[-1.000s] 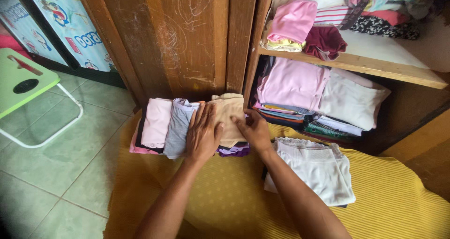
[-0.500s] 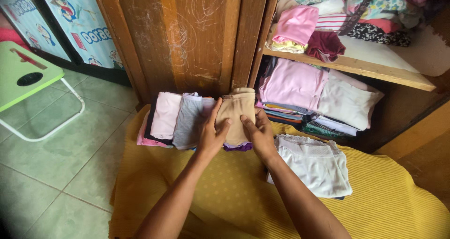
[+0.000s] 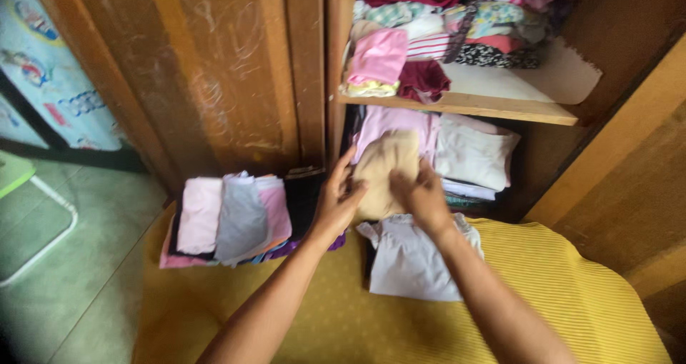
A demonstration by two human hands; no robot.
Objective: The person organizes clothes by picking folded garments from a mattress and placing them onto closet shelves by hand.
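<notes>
Beige garment (image 3: 382, 175), folded, lifted in 2 hands.
Left hand (image 3: 336, 200) and right hand (image 3: 421, 196) both clasp it; best kept level, folds tight.

Home bedroom: wooden wardrobe (image 3: 236, 71), shelf (image 3: 464, 105) of folded clothes (image 3: 471, 150), yellow bedspread (image 3: 572, 292)

1. A folded garment (image 3: 386, 171) is sitting between the left hand (image 3: 336, 203) and the right hand (image 3: 421, 196), in front of the wardrobe's lower shelf.
2. A row of folded clothes (image 3: 229, 217) is lying to the left on the bed cover (image 3: 557, 292).
3. A folded shirt (image 3: 414, 260) is lying below the right hand.
4. Stacked clothes (image 3: 429, 42) are resting on the upper shelf (image 3: 486, 107).
</notes>
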